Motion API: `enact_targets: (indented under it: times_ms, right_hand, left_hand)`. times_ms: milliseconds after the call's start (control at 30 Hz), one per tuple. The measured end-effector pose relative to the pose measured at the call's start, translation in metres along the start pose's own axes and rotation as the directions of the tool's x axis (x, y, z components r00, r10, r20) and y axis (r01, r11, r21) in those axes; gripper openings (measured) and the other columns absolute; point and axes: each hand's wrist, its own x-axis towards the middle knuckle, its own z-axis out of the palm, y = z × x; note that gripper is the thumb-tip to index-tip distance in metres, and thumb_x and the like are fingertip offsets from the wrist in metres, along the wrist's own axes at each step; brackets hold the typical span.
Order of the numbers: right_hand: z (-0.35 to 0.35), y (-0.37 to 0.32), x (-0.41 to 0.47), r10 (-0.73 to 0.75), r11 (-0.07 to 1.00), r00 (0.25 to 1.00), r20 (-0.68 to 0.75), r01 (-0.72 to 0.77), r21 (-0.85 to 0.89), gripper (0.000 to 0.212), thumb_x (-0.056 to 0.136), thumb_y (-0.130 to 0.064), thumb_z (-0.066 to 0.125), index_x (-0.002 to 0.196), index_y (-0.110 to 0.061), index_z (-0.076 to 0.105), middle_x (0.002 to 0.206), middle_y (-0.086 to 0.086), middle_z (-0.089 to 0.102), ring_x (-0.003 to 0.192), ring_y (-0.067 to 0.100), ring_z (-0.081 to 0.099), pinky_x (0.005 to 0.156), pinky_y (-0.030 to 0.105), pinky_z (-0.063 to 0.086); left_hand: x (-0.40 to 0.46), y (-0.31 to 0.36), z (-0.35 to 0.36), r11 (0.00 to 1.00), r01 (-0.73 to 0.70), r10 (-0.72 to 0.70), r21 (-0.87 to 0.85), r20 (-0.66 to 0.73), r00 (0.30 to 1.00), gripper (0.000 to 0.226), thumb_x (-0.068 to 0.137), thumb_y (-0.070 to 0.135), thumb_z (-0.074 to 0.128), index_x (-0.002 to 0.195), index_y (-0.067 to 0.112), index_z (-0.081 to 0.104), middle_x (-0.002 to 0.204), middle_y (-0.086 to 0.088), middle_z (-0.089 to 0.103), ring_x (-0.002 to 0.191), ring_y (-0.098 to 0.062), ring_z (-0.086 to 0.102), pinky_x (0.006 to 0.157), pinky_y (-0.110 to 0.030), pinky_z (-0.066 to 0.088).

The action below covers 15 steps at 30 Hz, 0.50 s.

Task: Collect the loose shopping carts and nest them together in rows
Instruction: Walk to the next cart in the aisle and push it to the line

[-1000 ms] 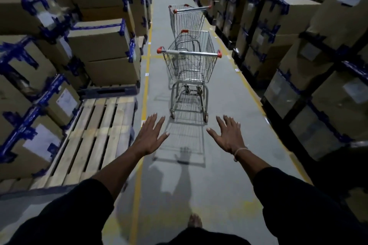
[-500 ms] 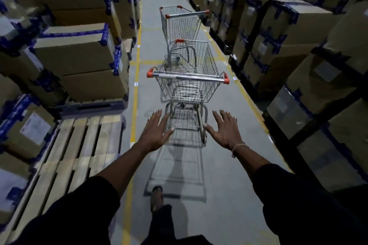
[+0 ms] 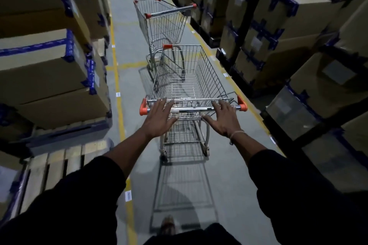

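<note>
Lining the left side of the aisle, stacked cardboard boxes [image 3: 45,69] with blue tape sit on dark pallets, and a bare wooden pallet [image 3: 53,167] lies on the floor below them. A yellow floor line [image 3: 119,93] runs along the edge of that stack, with small white labels beside it.

Near the middle, the left hand [image 3: 159,118] reaches forward from a black sleeve [image 3: 65,205] and lies over the left part of the handle bar [image 3: 191,108] of the near cart [image 3: 189,77]. Its fingers are spread and nearly straight, laid across the bar rather than wrapped round it, thumb pointing inward. The bar has orange end caps, and the wire basket stands open-topped and upright in the centre of the aisle. Just ahead of it stands the far cart [image 3: 163,24], turned at an angle to the near one; the near cart's front end is close behind the far cart's frame, and the 2 are not nested.

Further right, the right hand [image 3: 221,118] lies over the right part of the same bar, fingers likewise spread and extended, not curled round it, with a thin band [image 3: 236,134] at the wrist. Beyond it, more taped boxes [image 3: 298,32] on dark racking fill the right side.

A shoe [image 3: 168,225] shows at the bottom edge.
</note>
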Motion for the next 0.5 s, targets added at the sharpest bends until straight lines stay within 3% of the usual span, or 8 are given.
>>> enact_targets:
  times_ms: [100, 167, 233, 267, 367, 500]
  right_hand:
    - [0.000, 0.003, 0.036, 0.037, 0.996, 0.990, 0.135, -0.025, -0.089, 0.113, 0.072, -0.095, 0.007, 0.159, -0.031, 0.038, 0.161, 0.013, 0.040, 0.154, 0.032, 0.023, 0.126, 0.061, 0.008]
    - [-0.002, 0.006, 0.054, 0.075, 0.987, 0.977, 0.199, -0.044, -0.157, 0.114, 0.069, -0.098, 0.004, 0.148, -0.032, 0.052, 0.152, 0.013, 0.049, 0.149, 0.033, 0.033, 0.124, 0.063, 0.007]
    - [-0.004, 0.009, 0.064, 0.088, 0.972, 0.971, 0.224, -0.035, -0.230, 0.106, 0.074, -0.100, 0.009, 0.133, -0.029, 0.062, 0.142, 0.015, 0.057, 0.141, 0.035, 0.043, 0.121, 0.062, 0.012]
    - [-0.004, 0.011, 0.069, 0.085, 0.967, 0.970, 0.229, -0.025, -0.253, 0.099, 0.078, -0.099, 0.014, 0.125, -0.028, 0.065, 0.135, 0.015, 0.062, 0.135, 0.036, 0.049, 0.119, 0.060, 0.019]
    - [-0.006, 0.013, 0.077, 0.065, 0.972, 0.972, 0.227, -0.010, -0.235, 0.084, 0.079, -0.100, 0.021, 0.091, -0.029, 0.065, 0.095, 0.008, 0.071, 0.104, 0.031, 0.064, 0.102, 0.051, 0.037]
    - [-0.004, 0.012, 0.075, 0.037, 0.977, 0.982, 0.187, 0.004, -0.215, 0.086, 0.076, -0.102, 0.021, 0.077, -0.026, 0.062, 0.072, 0.000, 0.065, 0.077, 0.022, 0.061, 0.099, 0.049, 0.041]
  left_hand:
    - [0.043, -0.010, -0.003, 0.997, 0.045, -0.053, 0.060, 0.134, 0.990, 0.107, 0.085, 0.090, -0.002, 0.151, 0.019, 0.044, 0.149, -0.017, 0.054, 0.141, -0.039, 0.044, 0.117, -0.060, 0.029]
    - [0.061, -0.012, -0.002, 0.994, 0.090, -0.101, 0.059, 0.227, 0.969, 0.095, 0.085, 0.092, 0.007, 0.122, 0.021, 0.059, 0.129, -0.016, 0.066, 0.126, -0.041, 0.057, 0.109, -0.061, 0.037]
    - [0.069, -0.013, 0.001, 0.992, 0.123, -0.125, 0.022, 0.247, 0.961, 0.083, 0.081, 0.098, 0.012, 0.091, 0.026, 0.052, 0.113, -0.013, 0.068, 0.115, -0.041, 0.061, 0.103, -0.061, 0.042]
    - [0.071, -0.012, 0.003, 0.990, 0.137, -0.135, 0.010, 0.248, 0.959, 0.086, 0.077, 0.101, 0.012, 0.085, 0.025, 0.052, 0.107, -0.010, 0.068, 0.110, -0.039, 0.063, 0.101, -0.060, 0.043]
    - [0.076, -0.008, 0.005, 0.988, 0.151, -0.157, 0.040, 0.252, 0.955, 0.103, 0.068, 0.106, 0.011, 0.104, 0.028, 0.066, 0.112, -0.005, 0.072, 0.106, -0.032, 0.065, 0.100, -0.052, 0.046]
    - [0.073, -0.011, 0.007, 0.982, 0.144, -0.167, 0.123, 0.207, 0.964, 0.108, 0.066, 0.107, 0.010, 0.115, 0.030, 0.067, 0.117, -0.004, 0.074, 0.109, -0.034, 0.065, 0.098, -0.049, 0.045]
